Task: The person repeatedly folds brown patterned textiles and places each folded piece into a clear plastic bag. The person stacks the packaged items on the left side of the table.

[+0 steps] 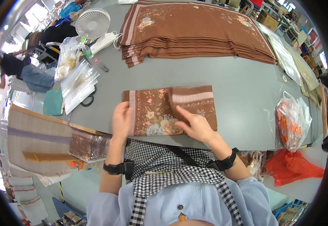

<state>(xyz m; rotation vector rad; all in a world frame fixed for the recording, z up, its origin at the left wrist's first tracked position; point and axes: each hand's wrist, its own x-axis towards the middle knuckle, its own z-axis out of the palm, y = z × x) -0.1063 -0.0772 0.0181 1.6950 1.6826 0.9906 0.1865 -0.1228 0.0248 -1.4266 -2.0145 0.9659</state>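
A brown floral scarf [150, 113] lies folded into a rectangle on the grey table in front of me. A flap with a pink band [190, 96] is turned over its upper right part, and the flap's left edge is blurred. My right hand [198, 126] rests over the right half of the cloth. Its index finger and thumb are apart, with nothing visible between them. My left hand [122, 119] is at the cloth's left edge, its fingers smeared by motion. Whether it grips the edge cannot be made out.
A wide stack of similar brown scarves [194, 34] lies at the back. Left are a white fan [93, 23], clear plastic bags [79, 84] and black scissors [88, 100]. A plastic bag with orange contents [290, 120] sits at right. A person [24, 71] stands far left.
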